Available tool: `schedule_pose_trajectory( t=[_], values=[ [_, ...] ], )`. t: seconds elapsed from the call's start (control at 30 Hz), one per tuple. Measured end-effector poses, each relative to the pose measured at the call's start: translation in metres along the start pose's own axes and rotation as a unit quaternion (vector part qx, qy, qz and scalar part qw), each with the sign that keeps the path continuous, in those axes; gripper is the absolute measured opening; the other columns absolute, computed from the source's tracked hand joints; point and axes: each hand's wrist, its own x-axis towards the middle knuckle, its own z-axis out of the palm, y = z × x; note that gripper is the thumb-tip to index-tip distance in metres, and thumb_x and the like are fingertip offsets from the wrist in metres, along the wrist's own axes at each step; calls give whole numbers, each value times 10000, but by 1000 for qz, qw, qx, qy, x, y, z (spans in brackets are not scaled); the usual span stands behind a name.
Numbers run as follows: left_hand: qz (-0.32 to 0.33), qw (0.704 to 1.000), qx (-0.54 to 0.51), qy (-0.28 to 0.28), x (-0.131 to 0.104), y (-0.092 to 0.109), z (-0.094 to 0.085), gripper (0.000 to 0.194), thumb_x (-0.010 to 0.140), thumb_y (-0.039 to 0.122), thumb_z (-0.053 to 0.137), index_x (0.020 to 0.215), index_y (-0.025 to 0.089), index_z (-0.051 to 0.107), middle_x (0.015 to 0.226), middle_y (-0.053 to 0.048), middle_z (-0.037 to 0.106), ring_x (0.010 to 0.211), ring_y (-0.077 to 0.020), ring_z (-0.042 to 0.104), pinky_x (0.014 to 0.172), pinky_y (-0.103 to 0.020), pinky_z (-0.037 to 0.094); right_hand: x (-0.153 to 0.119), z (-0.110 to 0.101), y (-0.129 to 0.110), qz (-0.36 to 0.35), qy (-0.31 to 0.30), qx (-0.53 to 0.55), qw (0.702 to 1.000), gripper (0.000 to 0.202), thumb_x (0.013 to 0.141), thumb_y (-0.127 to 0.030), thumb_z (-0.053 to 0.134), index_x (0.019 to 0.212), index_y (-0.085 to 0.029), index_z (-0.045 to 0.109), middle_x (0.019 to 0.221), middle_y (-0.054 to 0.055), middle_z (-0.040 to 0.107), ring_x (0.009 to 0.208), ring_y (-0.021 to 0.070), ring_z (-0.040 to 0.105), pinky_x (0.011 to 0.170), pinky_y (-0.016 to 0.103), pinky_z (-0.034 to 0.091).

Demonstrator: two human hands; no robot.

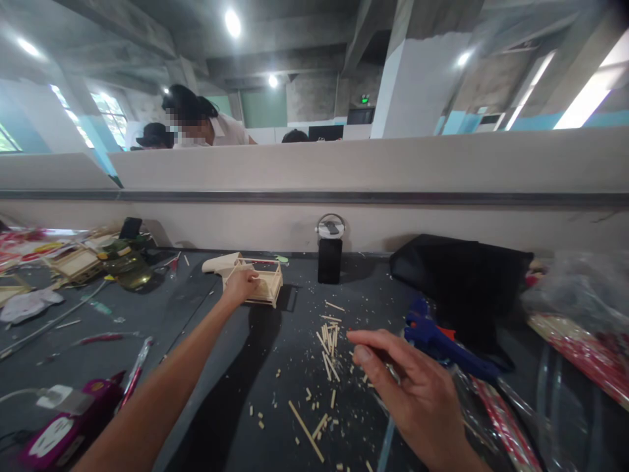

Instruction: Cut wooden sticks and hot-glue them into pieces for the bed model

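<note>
A small pale wooden model point(268, 286), built of thin sticks and panels, stands on the dark table point(196, 406). My left hand point(240, 286) reaches onto its left side with the fingers curled against it. A loose pile of short wooden sticks point(328, 341) lies near the middle. Just right of the pile, my right hand point(410, 387) hovers with thumb and index finger stretched forward; nothing shows between them. Nearer the front lies a longer stick point(305, 429) among small cut pieces.
A black phone point(329, 260) stands by the partition. At right are a blue glue gun point(437, 337), black cloth point(462, 282) and plastic-wrapped sticks. At left are a bottle point(126, 267) and a purple power strip point(69, 426). People are beyond the partition point(295, 170).
</note>
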Motion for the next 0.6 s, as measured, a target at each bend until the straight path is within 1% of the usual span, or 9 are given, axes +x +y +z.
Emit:
schedule_pose_trajectory(
  t=[0.07,0.13,0.2,0.3,0.4,0.5,0.6],
  values=[
    [11,1000,-7,3,1,-1,-3,278,687,289,575,849,138,743,647,-46,702,647,-212,608,602,-275,423,0,0,0,-3,-2,-4,1000,119,892,-241,583,943,-275,685,785,-40,734,618,115,683,580,196,535],
    [23,1000,-15,15,0,-1,-8,263,702,295,562,824,144,740,660,-38,706,648,-201,607,611,-267,426,-1,0,0,-4,-1,-6,1000,120,893,-246,578,935,-275,687,761,-41,729,605,118,681,569,199,533],
    [29,999,-20,39,-4,-2,-14,260,732,303,529,788,150,731,672,-33,704,663,-195,602,626,-264,424,-1,-1,0,-3,1,-6,1000,124,891,-246,578,934,-281,688,771,-45,731,607,114,684,578,196,535],
    [28,996,-28,80,-15,-1,-21,300,774,337,490,806,147,720,696,-36,702,678,-194,595,634,-267,422,-1,-1,-1,-8,1,-7,1000,127,886,-242,585,938,-289,690,805,-48,740,633,111,694,602,188,539],
    [24,993,-40,107,-36,-1,-23,315,786,362,486,834,145,710,744,-42,715,693,-190,605,655,-265,436,-1,-1,-1,-15,2,-11,1000,125,884,-238,588,927,-291,693,783,-56,737,631,107,691,619,183,539],
    [22,991,-54,122,-66,-5,-19,310,796,356,479,867,150,700,827,-55,731,732,-192,626,688,-266,462,-1,-1,-2,-21,-3,-10,1000,122,884,-240,592,930,-298,689,775,-63,730,619,102,682,606,179,536],
    [31,991,-61,111,-90,-11,-13,298,808,348,483,898,163,698,863,-58,739,754,-196,647,701,-273,490,-2,-1,-4,-29,-17,-9,999,129,887,-233,588,946,-302,679,792,-59,737,686,120,699,618,183,545]
  ],
)
